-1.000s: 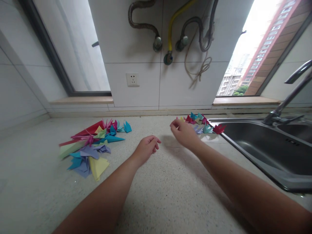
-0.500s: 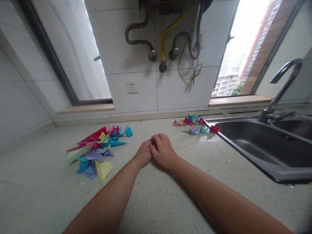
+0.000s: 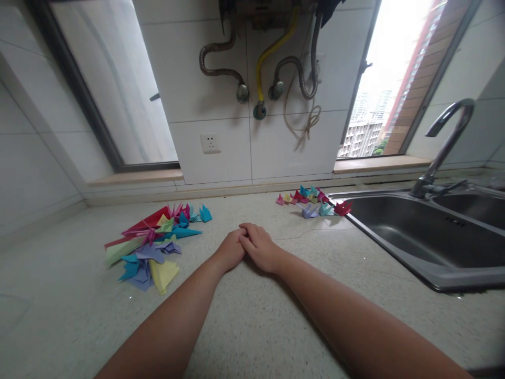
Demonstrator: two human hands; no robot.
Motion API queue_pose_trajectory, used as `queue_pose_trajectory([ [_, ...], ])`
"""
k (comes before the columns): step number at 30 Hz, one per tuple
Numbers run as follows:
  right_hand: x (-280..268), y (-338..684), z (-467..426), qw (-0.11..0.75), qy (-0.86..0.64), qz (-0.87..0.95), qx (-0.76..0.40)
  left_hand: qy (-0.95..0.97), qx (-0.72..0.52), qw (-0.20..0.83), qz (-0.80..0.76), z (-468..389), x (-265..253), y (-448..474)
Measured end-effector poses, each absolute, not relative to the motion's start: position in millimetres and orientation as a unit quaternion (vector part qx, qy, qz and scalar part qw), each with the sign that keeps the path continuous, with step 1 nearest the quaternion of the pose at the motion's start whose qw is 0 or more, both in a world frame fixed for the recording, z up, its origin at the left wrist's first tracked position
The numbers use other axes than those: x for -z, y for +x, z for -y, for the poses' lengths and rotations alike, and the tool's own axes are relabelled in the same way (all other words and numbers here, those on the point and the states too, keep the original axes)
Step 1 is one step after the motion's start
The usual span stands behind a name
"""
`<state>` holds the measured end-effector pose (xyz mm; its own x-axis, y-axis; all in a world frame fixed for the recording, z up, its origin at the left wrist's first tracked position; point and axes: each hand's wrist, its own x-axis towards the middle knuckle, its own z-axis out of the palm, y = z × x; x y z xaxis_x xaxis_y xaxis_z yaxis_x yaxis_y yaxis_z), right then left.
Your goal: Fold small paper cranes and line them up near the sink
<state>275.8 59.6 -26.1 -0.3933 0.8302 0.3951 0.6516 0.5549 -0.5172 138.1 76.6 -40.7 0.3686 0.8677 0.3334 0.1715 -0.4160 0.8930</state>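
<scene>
My left hand (image 3: 231, 249) and my right hand (image 3: 260, 247) rest together on the pale speckled counter (image 3: 252, 321). The right hand lies over the left one, its fingers pressed together across it. The left fingers are mostly hidden underneath. No object shows in either hand. To the left lies a loose pile of folded coloured paper (image 3: 152, 260), overlapping, with red, pink, blue, purple, green and yellow pieces. Farther back on the right, several small origami pieces stand grouped, among them a purple one (image 3: 310, 211), a light teal one (image 3: 325, 209) and a red one (image 3: 342, 208).
A steel double sink (image 3: 398, 231) with a curved tap (image 3: 453, 126) is set into the counter at right, close to the small origami. Behind the counter, the tiled wall (image 3: 221, 168) carries a socket (image 3: 210, 143), metal hoses and a yellow pipe (image 3: 260, 68). Windows flank it.
The right fingers have flattened somewhat over the left hand. Both hands stay together in about the same place. The view has shifted slightly, and the paper pieces lie as before.
</scene>
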Motion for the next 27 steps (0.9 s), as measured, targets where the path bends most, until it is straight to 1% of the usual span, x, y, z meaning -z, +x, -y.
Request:
queue_pose_trajectory([
  [8, 24.2, 278.0, -58.2, 0.31, -0.449, 0.825, -0.147, 0.732, -0.43, 0.387, -0.361, -79.0, 45.2, 136.7],
  [27, 23.4, 280.2, -59.3, 0.309, -0.438, 0.833, -0.137, 0.733, -0.425, 0.394, -0.356, -80.5, 48.1, 136.7],
])
